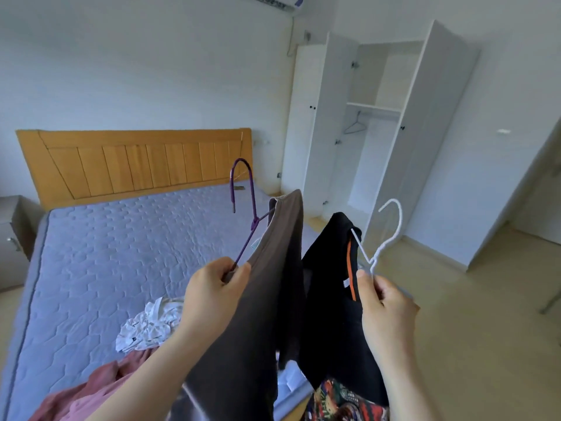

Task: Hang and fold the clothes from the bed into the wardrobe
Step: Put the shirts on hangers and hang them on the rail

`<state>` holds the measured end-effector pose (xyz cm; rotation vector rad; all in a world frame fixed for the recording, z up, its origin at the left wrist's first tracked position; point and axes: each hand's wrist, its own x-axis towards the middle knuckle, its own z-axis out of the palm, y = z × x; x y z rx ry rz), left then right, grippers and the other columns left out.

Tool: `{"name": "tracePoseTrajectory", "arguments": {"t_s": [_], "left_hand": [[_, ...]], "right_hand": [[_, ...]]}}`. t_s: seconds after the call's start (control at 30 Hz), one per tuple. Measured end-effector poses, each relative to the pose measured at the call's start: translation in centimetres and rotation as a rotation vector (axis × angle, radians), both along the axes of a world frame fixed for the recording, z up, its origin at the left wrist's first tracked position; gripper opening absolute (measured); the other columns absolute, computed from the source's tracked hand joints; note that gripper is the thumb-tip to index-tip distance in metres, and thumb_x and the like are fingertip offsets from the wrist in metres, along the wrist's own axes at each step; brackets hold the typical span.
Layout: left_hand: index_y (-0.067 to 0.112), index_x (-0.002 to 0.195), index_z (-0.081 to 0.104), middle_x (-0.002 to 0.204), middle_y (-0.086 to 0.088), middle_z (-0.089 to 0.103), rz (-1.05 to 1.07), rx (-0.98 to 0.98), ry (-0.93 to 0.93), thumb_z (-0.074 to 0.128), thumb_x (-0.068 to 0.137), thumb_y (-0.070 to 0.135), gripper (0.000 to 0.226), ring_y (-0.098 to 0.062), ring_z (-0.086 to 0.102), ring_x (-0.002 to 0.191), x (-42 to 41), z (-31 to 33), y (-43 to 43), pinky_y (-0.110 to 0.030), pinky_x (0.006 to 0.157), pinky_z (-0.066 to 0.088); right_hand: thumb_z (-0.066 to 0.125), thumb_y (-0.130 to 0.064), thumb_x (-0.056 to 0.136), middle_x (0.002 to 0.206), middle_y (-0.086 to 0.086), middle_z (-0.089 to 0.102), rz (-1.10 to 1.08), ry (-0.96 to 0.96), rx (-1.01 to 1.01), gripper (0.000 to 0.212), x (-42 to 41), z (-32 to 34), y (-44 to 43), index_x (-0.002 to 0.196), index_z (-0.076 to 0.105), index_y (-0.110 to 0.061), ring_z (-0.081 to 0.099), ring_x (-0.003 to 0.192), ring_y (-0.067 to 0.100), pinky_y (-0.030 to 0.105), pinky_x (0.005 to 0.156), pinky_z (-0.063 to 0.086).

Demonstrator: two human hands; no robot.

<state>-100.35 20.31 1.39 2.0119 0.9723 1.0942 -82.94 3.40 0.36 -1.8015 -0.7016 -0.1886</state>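
Clothes under handling: two garments, each on a hanger, held up at the near centre of view. At 6 o'clock, lowest in view, a patterned fabric (pixel 343 401) shows; what it is cannot be told.

Left hand (pixel 212 296), at 7 o'clock, has its fingers curled round the lower arm of a purple hanger (pixel 254 208). This carries a grey-brown garment (pixel 273 284), which drapes down past the wrist.

Right hand (pixel 385 311), at 5 o'clock, pinches the neck of a white hanger (pixel 372 264) between thumb and fingers. A black garment (pixel 328 299) with an orange stripe hangs from it, close beside the grey-brown one.

On the bed (pixel 91 253), at 8 o'clock, lie a pink garment (pixel 88 393) and, just beyond it, a crumpled white garment (pixel 148 326).

A wooden headboard (pixel 136 162) stands at 10 o'clock.

The wardrobe (pixel 321 117), at 1 o'clock, has its doors open, with one bare hanger (pixel 355 125) on its rail.
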Motion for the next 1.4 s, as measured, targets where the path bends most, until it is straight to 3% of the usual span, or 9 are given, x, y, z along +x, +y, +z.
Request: {"name": "tracePoseTrajectory", "arguments": {"t_s": [0.1,0.23,0.63,0.83,0.97,1.07,1.2,1.3,1.4], "left_hand": [[0.008,0.060,0.032,0.050,0.004,0.028,-0.057,-0.002,0.021,0.058,0.088,0.029,0.044,-0.012,0.026,0.050,0.1,-0.3,-1.1,-0.031,0.051,0.025],[0.013,0.056,0.031,0.047,0.005,0.028,-0.138,-0.023,0.061,0.059,0.086,0.030,0.044,-0.014,0.028,0.050,1.2,-1.4,-3.1,-0.031,0.051,0.026],[0.004,0.061,0.043,0.050,0.001,0.033,-0.301,0.020,0.135,0.061,0.086,0.034,0.043,-0.010,0.029,0.047,9.7,-1.5,-8.3,-0.029,0.049,0.026],[0.011,0.057,0.039,0.050,0.002,0.031,-0.338,0.015,0.085,0.062,0.087,0.033,0.044,-0.013,0.030,0.048,18.1,-0.5,-13.1,-0.029,0.050,0.026],[0.004,0.059,0.042,0.050,0.001,0.033,-0.387,0.016,0.032,0.061,0.089,0.032,0.045,-0.014,0.033,0.049,23.9,0.3,-16.9,-0.030,0.051,0.027],[0.007,0.057,0.044,0.047,0.003,0.034,-0.412,0.011,0.000,0.061,0.089,0.032,0.044,-0.012,0.034,0.048,27.8,0.3,-19.1,-0.030,0.051,0.028],[0.002,0.065,0.056,0.056,-0.012,0.050,-0.480,0.003,-0.002,0.060,0.090,0.034,0.041,-0.020,0.046,0.053,32.7,0.1,-20.3,-0.031,0.054,0.034],[0.000,0.064,0.053,0.053,-0.009,0.046,-0.494,0.014,-0.005,0.060,0.089,0.034,0.042,-0.016,0.043,0.052,36.4,-0.3,-20.1,-0.029,0.052,0.032],[0.000,0.064,0.052,0.053,-0.010,0.046,-0.525,0.020,0.002,0.061,0.089,0.035,0.044,-0.014,0.041,0.051,40.9,-0.8,-19.5,-0.029,0.051,0.030]], "right_hand": [[0.052,-0.037,0.097,0.046,-0.004,0.040,-0.064,0.028,-0.018,0.039,-1.1,-0.1,-2.5,0.071,0.069,-0.013,0.035,0.046,0.012,0.021,0.045,0.028],[0.052,-0.034,0.096,0.044,-0.011,0.043,-0.152,0.040,-0.015,0.037,-1.8,-0.1,-6.4,0.064,0.066,-0.023,0.039,0.047,0.009,0.020,0.047,0.025],[0.052,-0.034,0.097,0.042,-0.016,0.047,-0.288,0.102,-0.015,0.039,3.9,-0.9,-13.9,0.066,0.068,-0.016,0.039,0.040,0.007,0.017,0.043,0.029],[0.051,-0.036,0.097,0.043,-0.006,0.039,-0.328,0.088,0.006,0.041,11.1,0.3,-19.0,0.066,0.069,-0.015,0.032,0.040,0.009,0.017,0.042,0.028],[0.052,-0.037,0.096,0.047,-0.003,0.029,-0.356,0.063,-0.016,0.040,15.9,1.1,-22.7,0.068,0.068,-0.014,0.028,0.043,0.010,0.019,0.042,0.026],[0.053,-0.037,0.096,0.048,-0.001,0.029,-0.382,0.034,-0.026,0.041,19.2,1.2,-24.7,0.065,0.063,-0.011,0.028,0.044,0.010,0.020,0.043,0.026],[0.054,-0.037,0.096,0.047,-0.002,0.033,-0.421,0.003,-0.054,0.047,23.5,0.8,-26.1,0.065,0.055,-0.002,0.029,0.045,0.010,0.022,0.045,0.024],[0.053,-0.038,0.095,0.052,0.012,0.038,-0.433,-0.015,-0.086,0.048,26.5,0.6,-26.6,0.073,0.060,0.004,0.032,0.049,0.014,0.029,0.049,0.026],[0.052,-0.038,0.095,0.053,0.013,0.040,-0.474,-0.017,-0.105,0.048,29.9,0.7,-26.8,0.074,0.061,0.005,0.033,0.047,0.013,0.023,0.045,0.025]]}}
